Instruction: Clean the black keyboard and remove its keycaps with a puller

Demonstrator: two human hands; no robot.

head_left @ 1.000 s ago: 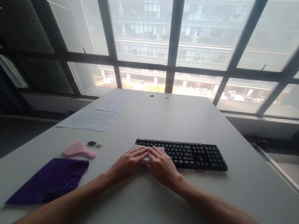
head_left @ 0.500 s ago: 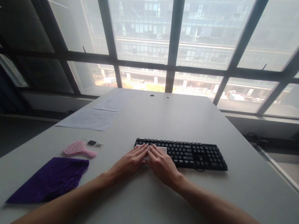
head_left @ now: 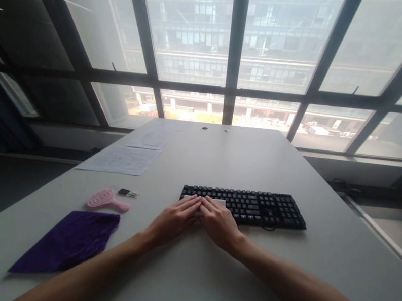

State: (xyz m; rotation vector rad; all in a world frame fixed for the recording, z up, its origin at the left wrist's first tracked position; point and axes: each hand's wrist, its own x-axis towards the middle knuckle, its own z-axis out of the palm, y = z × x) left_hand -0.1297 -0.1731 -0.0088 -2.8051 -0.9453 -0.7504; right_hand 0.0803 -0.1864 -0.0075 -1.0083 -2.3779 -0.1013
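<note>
A flat white piece (head_left: 220, 202), perhaps paper or cloth, lies at the near left edge of the black keyboard (head_left: 253, 205). My left hand (head_left: 173, 217) rests over its left part, fingers stretched out and close together. From the right, my right hand (head_left: 218, 223) covers most of the rest, its fingers also straight and laid flat. The fingertips of both hands meet near the middle. Both palms face down, and the thumbs are mostly hidden. What the white piece is exactly cannot be made out beneath the hands.
Left of my forearm lie a purple cloth pouch (head_left: 67, 244), a pink hairbrush (head_left: 106, 200) and a small black object with a pale strap (head_left: 124, 192). Sheets of paper (head_left: 118, 159) lie along the white table's (head_left: 230, 160) left edge. Large windows (head_left: 281, 40) stand beyond.
Both hands have shifted very slightly, fingertips a little nearer to me and drawn closer together over the white piece. Everything else stays in place.
</note>
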